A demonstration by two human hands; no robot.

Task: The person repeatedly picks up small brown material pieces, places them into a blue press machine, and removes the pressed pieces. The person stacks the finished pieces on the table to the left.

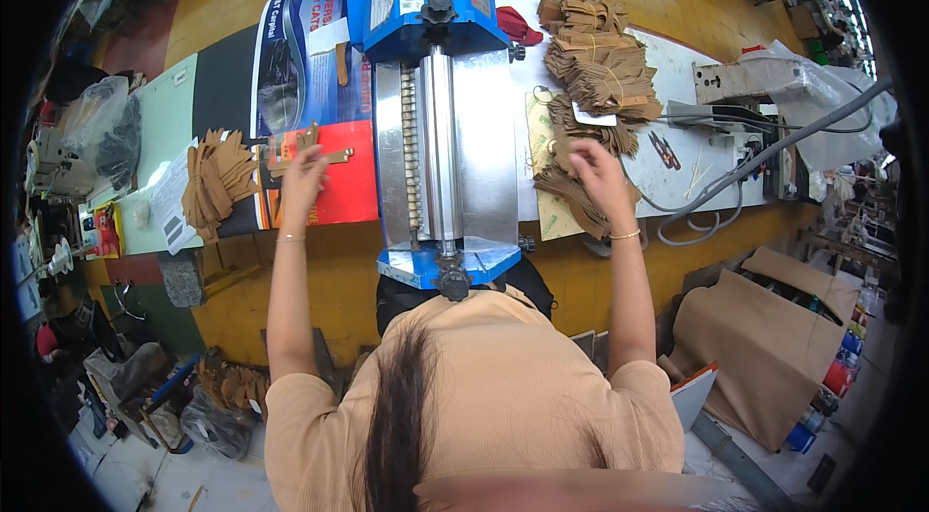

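Between my two hands stands a blue roller machine with a shiny steel roller and metal plates on both sides. To its left, my left hand is over a few small brown strips on a red printed sheet. Its fingers look slightly apart, with the tips at the strips. On the other side, my right hand has its fingers bent together at a brown strip, which is blurred. Loose brown strips lie beside and below that hand on a yellowish sheet.
Bundled brown pieces are heaped behind my right hand. A fanned stack of brown pieces lies at the table's left. Thread snips and a thick grey cable are at the right. A brown sheet roll lies below.
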